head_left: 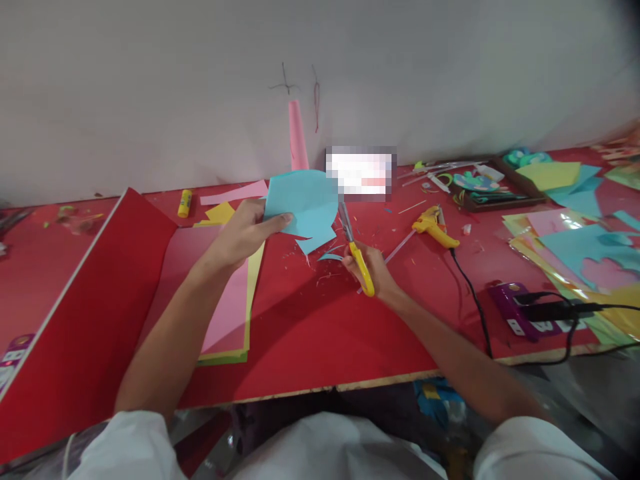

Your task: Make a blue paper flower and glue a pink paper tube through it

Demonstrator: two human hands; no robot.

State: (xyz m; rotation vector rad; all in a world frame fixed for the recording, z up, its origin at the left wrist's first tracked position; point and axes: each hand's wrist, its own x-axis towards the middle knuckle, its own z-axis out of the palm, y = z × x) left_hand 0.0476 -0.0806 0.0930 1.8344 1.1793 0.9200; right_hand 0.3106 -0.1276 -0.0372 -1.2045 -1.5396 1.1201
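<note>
White shirt (325, 453) nearest, along the bottom edge; both forearms reach forward from it over the red table (300, 353). Blue paper (303, 203) is held up mid-table, near the wall (200, 87); right and top edges rounded. Left hand (250, 230) pinches its left side, thumb on the near face, fingers closed in behind and mostly hidden. Right hand (373, 267) has fingers curled round the yellow handles of the scissors (362, 267); blades point up at the paper's right edge. Can't tell if they touch it, or how far they're spread.

Blue scraps (317, 243) just below the paper, one edge pointed. Pink strip (298, 137) stands upright behind it. Sheet stack (227, 317) under left forearm, pink on top, yellow and green edges showing; tilted red panel (90, 313) crowds that side. Glue stick (185, 203) near the panel's far corner.

Right side: glue gun (433, 227) near the right hand, cord (473, 293) running down to the front edge. Purple socket box (505, 300) farther right, beside a paper pile (565, 250); tray (533, 193) behind. Bare red strip between stack and cord, from scissors to front edge: that's the elbow room.
</note>
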